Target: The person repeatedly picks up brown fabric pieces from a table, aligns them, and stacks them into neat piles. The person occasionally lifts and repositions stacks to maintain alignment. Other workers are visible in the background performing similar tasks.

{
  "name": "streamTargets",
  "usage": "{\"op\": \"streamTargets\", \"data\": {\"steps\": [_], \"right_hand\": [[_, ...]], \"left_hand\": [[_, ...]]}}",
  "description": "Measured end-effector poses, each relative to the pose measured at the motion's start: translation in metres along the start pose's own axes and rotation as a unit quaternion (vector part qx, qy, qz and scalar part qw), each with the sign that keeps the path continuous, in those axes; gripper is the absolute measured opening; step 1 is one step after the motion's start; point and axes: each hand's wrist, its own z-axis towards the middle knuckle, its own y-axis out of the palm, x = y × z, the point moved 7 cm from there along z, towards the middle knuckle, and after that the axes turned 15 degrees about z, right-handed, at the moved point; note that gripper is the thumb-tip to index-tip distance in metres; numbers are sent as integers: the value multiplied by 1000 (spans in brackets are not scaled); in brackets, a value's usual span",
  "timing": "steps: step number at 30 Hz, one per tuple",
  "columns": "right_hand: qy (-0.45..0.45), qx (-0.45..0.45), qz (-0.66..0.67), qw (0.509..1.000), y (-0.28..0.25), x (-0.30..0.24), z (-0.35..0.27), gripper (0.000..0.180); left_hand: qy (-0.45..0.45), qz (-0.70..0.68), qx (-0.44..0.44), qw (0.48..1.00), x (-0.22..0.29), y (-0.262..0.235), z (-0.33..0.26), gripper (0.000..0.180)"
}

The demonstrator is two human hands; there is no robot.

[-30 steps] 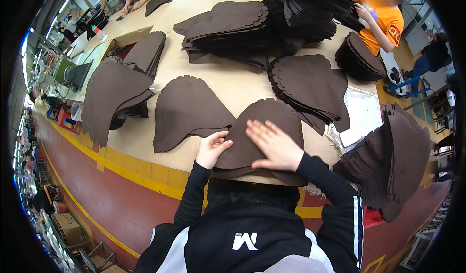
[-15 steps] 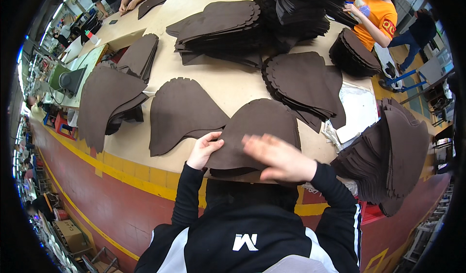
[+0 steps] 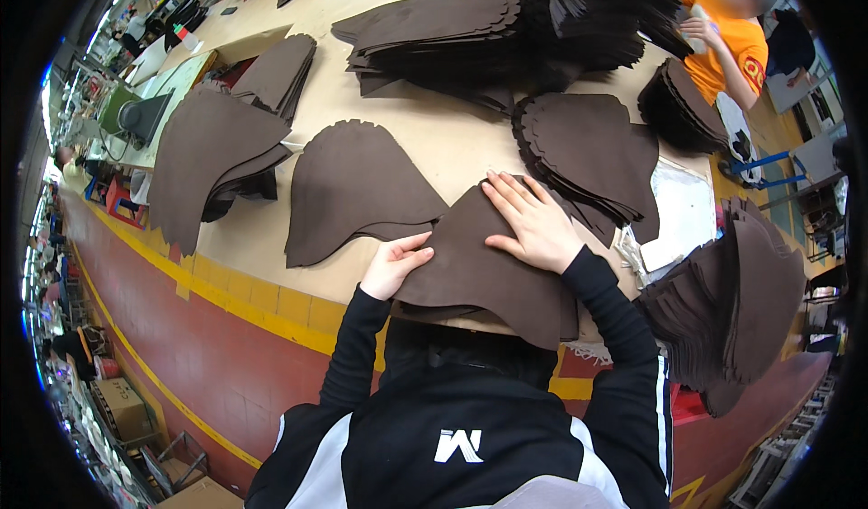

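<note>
Both hands rest flat on the same brown cut sheet [image 3: 479, 269], which lies at the near edge of the desk [image 3: 434, 138] right in front of the person and overhangs that edge a little. The left hand [image 3: 393, 265] has its fingers loosely curled on the sheet's left margin, thumb toward the edge; nothing is pinched that I can see. The right hand [image 3: 533, 224] lies open, fingers spread, palm pressing down near the sheet's upper point. Neither hand closes round anything.

Going left to right across the desk: a fanned pile of brown pieces [image 3: 212, 152] at the far left, a single scalloped brown piece [image 3: 357, 188] lying alone just beside the left hand, the sheet under the hands, then a layered stack [image 3: 588, 152] whose lower edge the sheet overlaps, and a drooping pile [image 3: 737, 301] hanging off at the right.

By the look of it the sheet is thin, light and limp, probably leather or felt-like stuff: it sags where unsupported, so it should bend rather than break. Its matt face likely grips neighbouring sheets. A pinch at the free near edge or left margin seems the best hold, with the other palm steadying the layers beneath.
</note>
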Motion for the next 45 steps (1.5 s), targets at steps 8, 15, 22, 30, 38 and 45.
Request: {"op": "streamTargets", "data": {"steps": [8,15,22,30,38,45], "right_hand": [[-99,-118,98,983,33,-75,-37,92],[-96,-159,141,972,36,-108,-60,90],[-187,-143,511,827,-33,-130,-84,58],[194,136,155,959,-59,-43,-58,47],[206,-37,-78,975,17,-89,-48,65],[191,-76,69,976,33,-126,-77,71]], "left_hand": [[10,-30,-7,999,-6,-2,2,44],[12,-29,-34,999,-5,-1,2,42],[7,-126,-79,989,32,15,-22,48],[-50,-228,-25,972,-17,4,-56,62],[-14,-174,27,984,-31,2,-92,50],[-13,-188,24,982,-24,7,-87,46]]}}
